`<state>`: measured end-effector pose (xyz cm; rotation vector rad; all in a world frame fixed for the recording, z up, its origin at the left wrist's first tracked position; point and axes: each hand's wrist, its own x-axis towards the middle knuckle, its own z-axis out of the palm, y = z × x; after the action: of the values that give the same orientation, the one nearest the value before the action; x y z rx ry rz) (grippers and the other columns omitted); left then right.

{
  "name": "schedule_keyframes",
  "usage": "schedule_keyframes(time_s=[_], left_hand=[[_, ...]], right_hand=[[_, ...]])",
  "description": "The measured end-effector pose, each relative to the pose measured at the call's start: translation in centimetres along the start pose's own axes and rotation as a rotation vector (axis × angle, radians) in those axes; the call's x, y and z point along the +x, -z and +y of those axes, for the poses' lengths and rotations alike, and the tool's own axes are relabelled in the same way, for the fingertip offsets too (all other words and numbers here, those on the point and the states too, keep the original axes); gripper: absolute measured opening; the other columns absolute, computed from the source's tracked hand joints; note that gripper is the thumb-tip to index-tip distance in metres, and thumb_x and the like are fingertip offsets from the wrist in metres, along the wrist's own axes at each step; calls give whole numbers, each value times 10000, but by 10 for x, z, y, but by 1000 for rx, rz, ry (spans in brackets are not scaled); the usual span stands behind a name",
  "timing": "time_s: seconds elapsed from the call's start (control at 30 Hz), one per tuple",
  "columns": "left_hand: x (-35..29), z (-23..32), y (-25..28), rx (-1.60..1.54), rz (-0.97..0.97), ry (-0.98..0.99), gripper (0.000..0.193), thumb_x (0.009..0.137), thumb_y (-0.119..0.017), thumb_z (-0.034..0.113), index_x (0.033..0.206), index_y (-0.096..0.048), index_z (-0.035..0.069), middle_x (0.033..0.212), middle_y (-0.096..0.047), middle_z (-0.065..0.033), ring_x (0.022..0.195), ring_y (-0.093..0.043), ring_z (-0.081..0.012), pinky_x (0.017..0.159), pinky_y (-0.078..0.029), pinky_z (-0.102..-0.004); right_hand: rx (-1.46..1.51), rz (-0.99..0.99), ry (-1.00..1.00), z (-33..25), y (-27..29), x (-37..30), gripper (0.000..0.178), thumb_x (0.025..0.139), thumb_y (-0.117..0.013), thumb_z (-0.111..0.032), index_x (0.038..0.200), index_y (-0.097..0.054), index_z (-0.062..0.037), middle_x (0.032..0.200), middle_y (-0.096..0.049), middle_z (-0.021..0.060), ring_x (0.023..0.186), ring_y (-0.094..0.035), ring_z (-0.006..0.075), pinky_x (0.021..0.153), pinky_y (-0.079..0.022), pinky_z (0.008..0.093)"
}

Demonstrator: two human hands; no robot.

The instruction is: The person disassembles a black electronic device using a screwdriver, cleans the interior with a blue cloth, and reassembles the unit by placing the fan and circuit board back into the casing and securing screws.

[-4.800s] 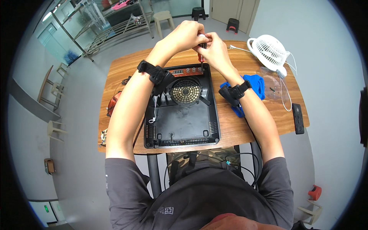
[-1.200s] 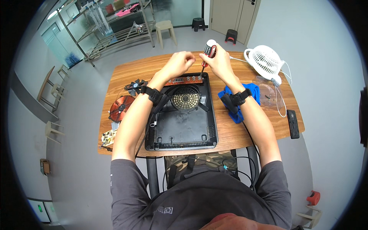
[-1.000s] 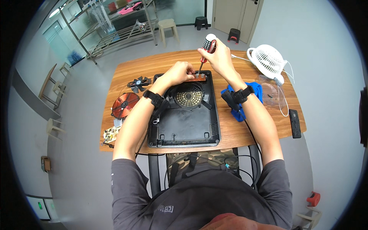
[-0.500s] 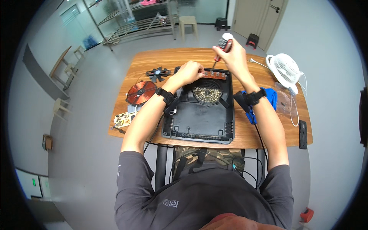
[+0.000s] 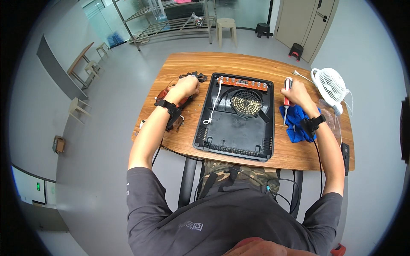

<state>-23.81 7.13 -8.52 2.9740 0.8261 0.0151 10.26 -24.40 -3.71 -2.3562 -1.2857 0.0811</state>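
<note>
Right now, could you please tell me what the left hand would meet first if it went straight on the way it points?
Probably the black fan, visible just beyond the left hand; whether the two touch is unclear from this one view.

White caged desk fan (image 5: 331, 84) on wooden table (image 5: 235, 62), metal shelving rack (image 5: 179, 30) at back, beige plastic stool (image 5: 226, 22) beside it, black stool (image 5: 263, 28), black-and-red stool (image 5: 296, 50) near beige door (image 5: 302, 25), green lit sign (image 5: 38, 186) lower left.
</note>
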Motion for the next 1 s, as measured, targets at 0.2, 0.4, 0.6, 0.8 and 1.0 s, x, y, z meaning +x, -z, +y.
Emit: schedule_keyframes(time_s=[0.2, 0.4, 0.6, 0.8, 1.0], left_hand=[[14, -3, -21, 120, -26, 22, 176, 780, -772, 134, 936, -767, 51, 975, -736, -193, 964, -710, -367, 851, -573, -445], [28, 0, -18, 91, -174, -10, 303, 733, -867, 198, 958, -767, 20, 987, -738, -213, 964, -715, -359, 842, -572, -436], [31, -3, -14, 75, -193, -29, 302, 696, -890, 177, 932, -778, 26, 936, -743, -203, 923, -717, -362, 826, -575, -423], [28, 8, 6, 44, -208, -44, 200, 709, -811, 142, 880, -786, 41, 856, -747, -172, 813, -723, -325, 747, -574, -416], [39, -2, 23, -46, -147, -65, 188, 719, -820, 161, 874, -782, 61, 813, -741, -159, 783, -721, -319, 731, -567, -416]], right_hand=[[40, -246, -192, 21, -29, -8, 364, 788, -779, -268, 830, -700, 85, 772, -716, 271, 723, -750, 357, 696, -630, 419], [-146, -282, -75, 41, -53, -4, 337, 802, -778, -242, 750, -674, 74, 693, -701, 245, 590, -729, 307, 550, -616, 397], [89, -386, -225, 19, -48, -16, 312, 845, -773, -168, 727, -636, 86, 642, -682, 213, 539, -709, 267, 493, -598, 373], [71, -360, -136, 36, -62, -16, 319, 848, -779, -157, 770, -607, 99, 635, -670, 209, 529, -701, 258, 461, -590, 367], [20, -307, -142, 35, -71, -14, 392, 865, -789, -228, 871, -599, 115, 674, -686, 226, 540, -712, 279, 458, -586, 379]])
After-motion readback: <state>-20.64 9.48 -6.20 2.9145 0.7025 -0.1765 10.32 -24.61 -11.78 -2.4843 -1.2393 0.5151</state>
